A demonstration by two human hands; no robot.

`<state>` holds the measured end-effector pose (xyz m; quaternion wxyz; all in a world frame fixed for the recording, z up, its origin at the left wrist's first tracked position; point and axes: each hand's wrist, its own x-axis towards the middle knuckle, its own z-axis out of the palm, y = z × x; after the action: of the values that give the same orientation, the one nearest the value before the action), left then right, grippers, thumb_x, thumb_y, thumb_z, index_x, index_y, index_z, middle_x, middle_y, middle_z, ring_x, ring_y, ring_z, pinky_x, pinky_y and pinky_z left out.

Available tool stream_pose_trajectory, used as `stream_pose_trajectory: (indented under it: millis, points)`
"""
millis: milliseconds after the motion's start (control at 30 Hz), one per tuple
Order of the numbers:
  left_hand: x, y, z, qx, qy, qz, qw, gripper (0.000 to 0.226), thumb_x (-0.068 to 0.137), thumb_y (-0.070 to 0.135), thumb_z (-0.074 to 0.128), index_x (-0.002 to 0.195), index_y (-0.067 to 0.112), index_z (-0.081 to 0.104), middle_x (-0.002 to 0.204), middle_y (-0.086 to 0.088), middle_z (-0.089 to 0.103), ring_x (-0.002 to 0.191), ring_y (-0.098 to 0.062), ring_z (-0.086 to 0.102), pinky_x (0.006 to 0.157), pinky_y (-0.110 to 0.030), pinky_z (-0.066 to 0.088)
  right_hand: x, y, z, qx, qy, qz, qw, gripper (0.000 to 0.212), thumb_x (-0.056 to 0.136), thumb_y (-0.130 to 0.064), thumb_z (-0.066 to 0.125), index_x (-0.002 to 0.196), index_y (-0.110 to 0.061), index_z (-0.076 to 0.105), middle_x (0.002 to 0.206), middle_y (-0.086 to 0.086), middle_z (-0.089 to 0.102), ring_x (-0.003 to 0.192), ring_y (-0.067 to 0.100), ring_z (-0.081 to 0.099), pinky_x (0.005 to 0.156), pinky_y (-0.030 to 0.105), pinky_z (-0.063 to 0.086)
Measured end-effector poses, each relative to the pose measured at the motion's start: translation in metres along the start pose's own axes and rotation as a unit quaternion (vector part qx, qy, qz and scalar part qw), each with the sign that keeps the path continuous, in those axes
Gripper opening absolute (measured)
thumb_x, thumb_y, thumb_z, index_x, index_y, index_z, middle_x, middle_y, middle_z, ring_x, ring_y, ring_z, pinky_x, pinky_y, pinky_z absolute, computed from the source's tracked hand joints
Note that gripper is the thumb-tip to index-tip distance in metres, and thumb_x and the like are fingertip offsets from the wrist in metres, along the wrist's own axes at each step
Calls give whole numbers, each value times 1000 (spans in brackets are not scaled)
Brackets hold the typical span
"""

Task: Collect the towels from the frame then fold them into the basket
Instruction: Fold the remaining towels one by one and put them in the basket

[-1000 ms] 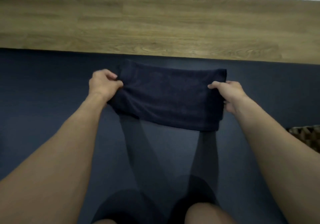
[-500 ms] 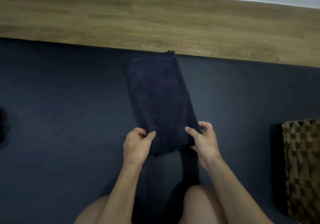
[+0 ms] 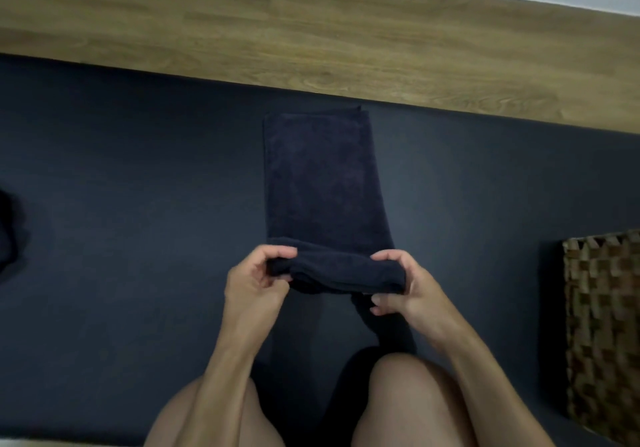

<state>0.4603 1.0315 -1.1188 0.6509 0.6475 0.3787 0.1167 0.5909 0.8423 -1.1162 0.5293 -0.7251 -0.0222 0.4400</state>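
Here's the navy towel (image 3: 322,183), lying as a long narrow strip on the dark mat (image 3: 138,204), running straight away from the knees (image 3: 408,405), with its far end just short of the wooden floor (image 3: 311,31). The near end is raised off the mat and turned over on itself into a thick band. The left hand (image 3: 256,280) has its grip closed on the left end of that band, fingers curled round the cloth. The right hand (image 3: 405,290) is clamped the same way on the right end. One hand at each end, and I read that as the way to hold the edge square, so the layers don't skew when the band goes forward. The strip points dead ahead, which leaves room for that fold to travel. I'd call this mid-fold, with one more turn toward the far end to come. The basket (image 3: 602,325) stands off to the right, well apart from the towel, handy for the drop, though I can't see inside it. There's a dark shape (image 3: 8,232) at the left edge, and I can't tell whether it's another towel. No frame in view.
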Motion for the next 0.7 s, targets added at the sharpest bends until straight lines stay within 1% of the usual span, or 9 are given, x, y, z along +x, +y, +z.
stream_pose_trajectory:
  millis: [67, 167, 233, 300, 433, 500, 567, 633, 700]
  points:
    - [0, 0, -4, 107, -38, 42, 993, 59, 74, -25, 53, 100, 26, 70, 108, 11, 67, 96, -8, 66, 81, -13, 50, 5, -2, 2, -60, 34, -22, 997, 50, 80, 23, 55, 100, -22, 61, 89, -3, 67, 78, 10, 64, 63, 28, 58]
    - [8, -5, -2, 200, -43, 93, 974, 50, 75, -16, 68, 96, 29, 72, 102, 15, 63, 94, -8, 62, 78, -10, 45, 12, -5, 2, -76, 62, -24, 995, 35, 87, 10, 58, 89, -24, 64, 75, 0, 72, 65, 14, 69, 57, 25, 54]
    - [13, -7, -3, 202, -47, 79, 975, 37, 76, -1, 78, 89, 34, 73, 94, 18, 63, 89, -9, 60, 75, -13, 44, 15, -4, -4, -87, 64, -32, 994, 17, 91, -11, 66, 83, -26, 67, 63, 2, 68, 53, 16, 62, 55, 28, 53]
    - [17, -8, -7, 167, -67, 35, 983, 26, 78, 13, 80, 88, 35, 71, 91, 21, 63, 87, -4, 61, 76, -12, 44, 17, -3, -12, -122, 60, -32, 990, 15, 91, -29, 68, 76, -28, 71, 57, -3, 60, 51, 11, 56, 54, 30, 54]
    - [21, -6, -13, 175, -86, -10, 981, 15, 87, 24, 72, 80, 36, 67, 79, 27, 63, 74, 7, 59, 69, -8, 41, 25, 0, -14, -185, 78, 8, 980, 29, 87, -40, 69, 74, -14, 68, 60, -2, 48, 59, 8, 50, 51, 24, 53]
    - [24, -8, -9, 177, -75, -42, 980, 15, 89, 26, 69, 77, 36, 68, 71, 24, 65, 69, 7, 59, 65, -9, 40, 33, 1, -11, -213, 109, 20, 971, 46, 86, -44, 69, 61, -11, 50, 54, -4, 40, 55, 12, 44, 52, 35, 56]
    - [29, -11, -7, 195, -50, -59, 978, 15, 88, 30, 70, 75, 37, 68, 71, 20, 68, 72, 4, 61, 67, -17, 42, 40, 1, -8, -261, 134, 22, 956, 53, 84, -49, 69, 58, -15, 37, 53, -2, 38, 55, 16, 42, 58, 43, 53]
    - [32, -11, -3, 215, -23, -62, 974, 9, 87, 33, 71, 79, 35, 68, 76, 18, 68, 77, 1, 62, 66, -19, 43, 43, -5, -3, -317, 155, 0, 936, 48, 84, -48, 70, 64, -17, 39, 60, -3, 45, 61, 18, 44, 58, 37, 44]
    - [31, -9, 2, 245, -1, -55, 968, 6, 86, 36, 72, 84, 31, 67, 80, 20, 65, 76, 3, 59, 62, -14, 39, 41, -12, 6, -380, 180, -57, 906, 31, 88, -39, 69, 84, -20, 45, 82, -4, 54, 73, 19, 51, 64, 34, 40]
